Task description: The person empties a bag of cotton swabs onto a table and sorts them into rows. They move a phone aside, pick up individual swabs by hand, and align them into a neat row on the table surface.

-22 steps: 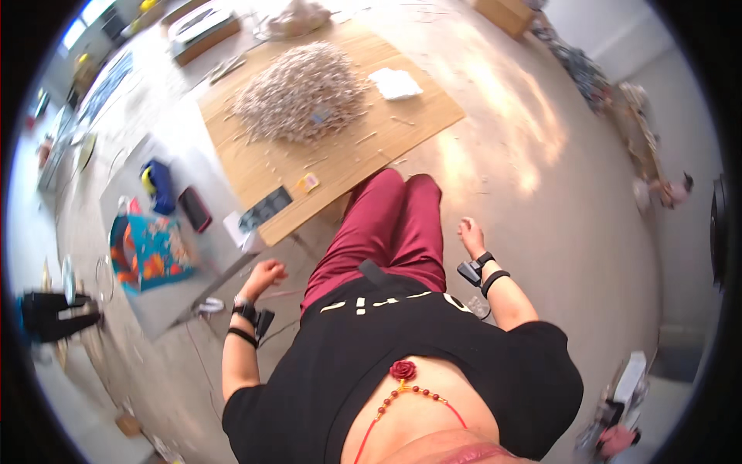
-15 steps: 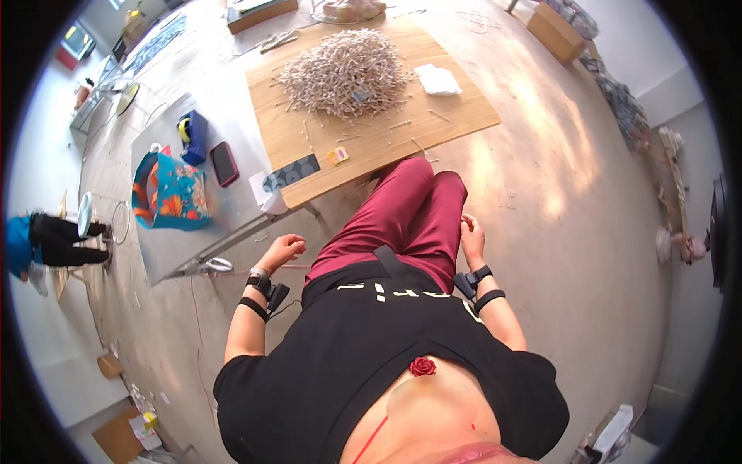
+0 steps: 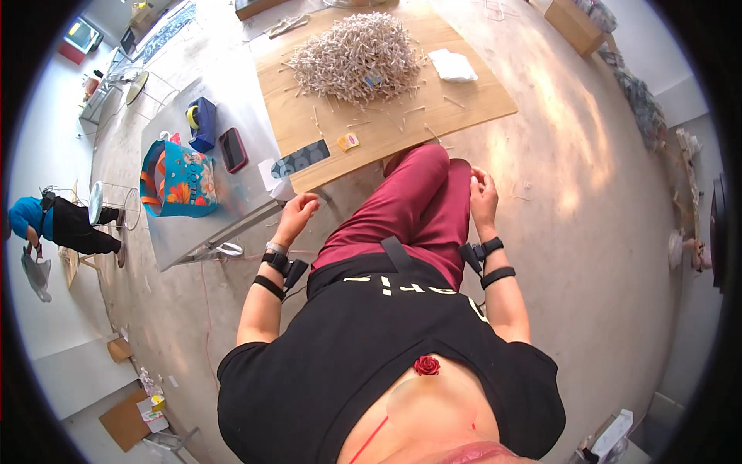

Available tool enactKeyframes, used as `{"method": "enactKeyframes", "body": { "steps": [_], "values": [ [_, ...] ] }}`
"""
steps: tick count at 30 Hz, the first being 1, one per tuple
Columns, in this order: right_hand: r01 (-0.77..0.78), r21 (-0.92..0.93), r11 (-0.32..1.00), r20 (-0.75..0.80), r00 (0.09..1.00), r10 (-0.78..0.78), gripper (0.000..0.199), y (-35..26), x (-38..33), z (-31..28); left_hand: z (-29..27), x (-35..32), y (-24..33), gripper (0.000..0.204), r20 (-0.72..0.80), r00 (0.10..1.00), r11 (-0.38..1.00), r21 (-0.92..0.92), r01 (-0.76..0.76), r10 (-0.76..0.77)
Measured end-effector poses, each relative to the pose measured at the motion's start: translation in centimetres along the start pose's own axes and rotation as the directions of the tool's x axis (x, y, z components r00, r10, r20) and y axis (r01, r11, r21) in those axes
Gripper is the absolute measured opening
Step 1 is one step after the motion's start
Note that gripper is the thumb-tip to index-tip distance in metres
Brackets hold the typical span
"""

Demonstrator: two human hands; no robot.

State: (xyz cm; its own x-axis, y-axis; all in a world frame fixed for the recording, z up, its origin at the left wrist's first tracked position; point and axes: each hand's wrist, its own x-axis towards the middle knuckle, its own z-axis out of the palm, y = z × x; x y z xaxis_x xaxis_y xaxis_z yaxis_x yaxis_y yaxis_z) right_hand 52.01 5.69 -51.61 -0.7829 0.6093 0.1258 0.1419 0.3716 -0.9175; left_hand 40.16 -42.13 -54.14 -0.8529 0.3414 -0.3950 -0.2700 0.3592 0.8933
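Note:
My left hand (image 3: 297, 218) hangs in the air just off the near left corner of the wooden board (image 3: 471, 104), its fingers loosely bent and nothing seen in them. Beside my right knee is my right hand (image 3: 484, 198), also empty, with relaxed, slightly parted fingers. On the board lies a big heap of cotton swabs (image 3: 352, 62), and several loose swabs are scattered around it. A white plastic bag (image 3: 453, 66) rests right of the heap. Nearer me are a small yellow-orange packet (image 3: 348, 141) and a dark patterned card (image 3: 301, 159).
Left of the board, a grey table (image 3: 174, 240) carries a blue tape dispenser (image 3: 202, 124), a phone (image 3: 233, 150) and a teal floral bag (image 3: 189, 185). A person in blue (image 3: 69, 220) stands at far left. Cardboard boxes (image 3: 573, 28) sit far right.
Both my hands have moved forward, toward the board. The view has shifted, so the board sits higher and farther right. The person at far left has more of their body showing.

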Motion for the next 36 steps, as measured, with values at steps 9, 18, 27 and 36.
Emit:
{"method": "enactKeyframes", "body": {
  "steps": [9,18,27,36],
  "values": [
    [0.271,-0.268,0.924,0.224,0.951,-0.214,0.020,-1.2,8.6,6.1,7.1,6.0,6.1,0.023,0.063,0.974,0.974,0.037,-0.222,0.220],
    [0.433,-0.538,0.723,0.489,0.859,-0.151,0.021,-0.4,14.9,11.9,7.9,8.2,10.2,0.019,0.120,0.869,0.772,0.413,-0.483,0.479],
    [0.631,-0.523,0.573,0.573,0.758,-0.311,0.009,-1.3,19.2,16.1,6.6,9.8,10.1,0.031,-0.134,0.795,0.684,0.605,-0.407,0.592],
    [0.580,-0.462,0.671,0.463,0.803,-0.375,0.015,-2.5,19.5,19.8,6.3,14.9,11.2,0.050,-0.053,0.795,0.518,0.784,-0.342,0.605]
  ]
}}
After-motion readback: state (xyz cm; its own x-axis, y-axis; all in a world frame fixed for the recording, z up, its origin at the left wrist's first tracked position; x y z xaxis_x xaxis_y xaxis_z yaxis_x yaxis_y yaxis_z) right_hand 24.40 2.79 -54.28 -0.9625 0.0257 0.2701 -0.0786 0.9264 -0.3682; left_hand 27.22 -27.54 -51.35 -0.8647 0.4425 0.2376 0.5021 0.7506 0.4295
